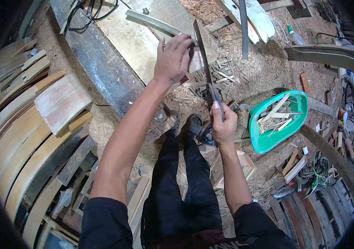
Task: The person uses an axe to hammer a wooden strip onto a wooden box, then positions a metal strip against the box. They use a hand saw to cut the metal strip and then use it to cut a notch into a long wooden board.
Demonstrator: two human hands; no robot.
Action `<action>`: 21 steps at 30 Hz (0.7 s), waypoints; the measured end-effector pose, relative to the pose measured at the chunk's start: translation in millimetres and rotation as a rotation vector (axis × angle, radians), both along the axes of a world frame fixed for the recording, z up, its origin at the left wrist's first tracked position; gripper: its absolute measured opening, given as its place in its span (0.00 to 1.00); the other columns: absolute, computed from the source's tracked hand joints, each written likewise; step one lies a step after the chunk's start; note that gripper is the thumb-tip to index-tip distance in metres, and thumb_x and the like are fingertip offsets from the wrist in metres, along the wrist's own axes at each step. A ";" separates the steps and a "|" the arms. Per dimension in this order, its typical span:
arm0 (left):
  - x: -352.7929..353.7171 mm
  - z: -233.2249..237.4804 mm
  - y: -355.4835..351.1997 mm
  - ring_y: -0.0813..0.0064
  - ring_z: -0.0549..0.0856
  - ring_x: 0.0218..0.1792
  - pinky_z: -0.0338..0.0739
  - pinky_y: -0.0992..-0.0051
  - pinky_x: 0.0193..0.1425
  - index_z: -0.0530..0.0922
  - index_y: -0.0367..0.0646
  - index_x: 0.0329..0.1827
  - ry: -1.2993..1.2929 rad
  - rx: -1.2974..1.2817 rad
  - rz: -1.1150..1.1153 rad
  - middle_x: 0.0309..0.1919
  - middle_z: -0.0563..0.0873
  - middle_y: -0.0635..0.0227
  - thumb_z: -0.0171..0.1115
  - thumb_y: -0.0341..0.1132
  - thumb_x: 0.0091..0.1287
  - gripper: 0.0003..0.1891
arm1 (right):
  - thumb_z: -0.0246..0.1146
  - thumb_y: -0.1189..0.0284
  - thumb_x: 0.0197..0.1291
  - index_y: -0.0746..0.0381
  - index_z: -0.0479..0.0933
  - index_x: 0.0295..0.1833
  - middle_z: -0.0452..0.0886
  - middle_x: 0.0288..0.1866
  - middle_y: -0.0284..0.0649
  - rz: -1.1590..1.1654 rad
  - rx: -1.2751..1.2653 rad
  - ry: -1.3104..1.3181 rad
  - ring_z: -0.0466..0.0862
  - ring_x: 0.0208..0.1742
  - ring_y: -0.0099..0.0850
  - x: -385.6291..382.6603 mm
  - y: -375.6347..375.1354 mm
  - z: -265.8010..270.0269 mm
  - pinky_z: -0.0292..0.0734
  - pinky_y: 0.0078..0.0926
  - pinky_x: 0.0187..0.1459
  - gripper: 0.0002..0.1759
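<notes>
My right hand is closed round the handle of a long dark handsaw, whose blade points away from me. My left hand lies on a wooden piece at the end of the workbench, just left of the blade. Its fingers are bent over the wood, and their tips are partly hidden. Against those fingers rests a long pale strip. Pale boards lie on the bench under and beside my left arm.
A green basin with wood offcuts stands on the sawdust-covered floor at the right. Stacked planks fill the left side. Black cable lies on the bench. Scrap wood and a bottle are at the right.
</notes>
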State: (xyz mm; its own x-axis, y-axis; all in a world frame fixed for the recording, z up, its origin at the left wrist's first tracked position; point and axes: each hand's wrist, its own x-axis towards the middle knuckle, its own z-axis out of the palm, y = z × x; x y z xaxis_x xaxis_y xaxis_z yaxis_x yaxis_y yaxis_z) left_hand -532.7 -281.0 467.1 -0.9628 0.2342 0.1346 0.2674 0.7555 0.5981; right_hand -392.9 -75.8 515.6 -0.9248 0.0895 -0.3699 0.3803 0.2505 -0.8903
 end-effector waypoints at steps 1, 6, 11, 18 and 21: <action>-7.9 2.2 -2.5 0.55 0.63 0.77 0.51 0.44 0.78 0.66 0.44 0.71 -0.055 0.130 0.010 0.75 0.66 0.54 0.54 0.38 0.69 0.26 | 0.59 0.63 0.72 0.64 0.73 0.27 0.66 0.19 0.26 -0.008 -0.002 0.007 0.64 0.23 0.16 -0.8 -0.1 0.8 0.58 0.23 0.25 0.20; -66.5 -15.4 21.7 0.55 0.44 0.82 0.33 0.48 0.83 0.55 0.32 0.78 -0.011 -0.121 0.649 0.81 0.52 0.49 0.44 0.42 0.74 0.33 | 0.58 0.62 0.74 0.61 0.72 0.27 0.66 0.20 0.22 0.003 -0.050 -0.028 0.62 0.23 0.14 1.7 -3.2 -0.1 0.54 0.20 0.25 0.21; -66.4 -20.5 21.3 0.56 0.44 0.82 0.33 0.47 0.82 0.52 0.32 0.79 -0.032 -0.259 0.627 0.81 0.50 0.50 0.45 0.41 0.72 0.35 | 0.58 0.62 0.74 0.61 0.73 0.27 0.66 0.20 0.23 -0.022 -0.020 -0.010 0.62 0.24 0.14 2.1 -5.8 4.2 0.54 0.19 0.25 0.20; -69.9 -31.6 22.4 0.53 0.53 0.80 0.44 0.42 0.79 0.59 0.31 0.76 0.129 -0.364 0.662 0.78 0.59 0.49 0.48 0.42 0.72 0.33 | 0.60 0.64 0.72 0.65 0.75 0.28 0.68 0.19 0.27 -0.002 0.011 -0.031 0.64 0.23 0.16 -4.1 6.2 8.3 0.59 0.22 0.25 0.19; -68.9 -31.1 21.5 0.53 0.53 0.80 0.44 0.42 0.79 0.59 0.32 0.76 0.114 -0.373 0.655 0.78 0.59 0.50 0.48 0.42 0.72 0.33 | 0.61 0.65 0.71 0.66 0.75 0.28 0.68 0.17 0.29 -0.004 0.009 -0.017 0.65 0.21 0.18 4.1 7.6 4.9 0.60 0.24 0.24 0.19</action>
State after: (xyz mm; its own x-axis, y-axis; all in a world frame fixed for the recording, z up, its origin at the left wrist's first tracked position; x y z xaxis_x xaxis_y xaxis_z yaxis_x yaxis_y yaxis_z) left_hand -601.6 -259.5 435.9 -0.9055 -0.3310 0.2654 -0.2606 0.9276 0.2677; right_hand -388.8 -68.1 520.6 -0.9178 0.0969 -0.3851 0.3968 0.2568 -0.8812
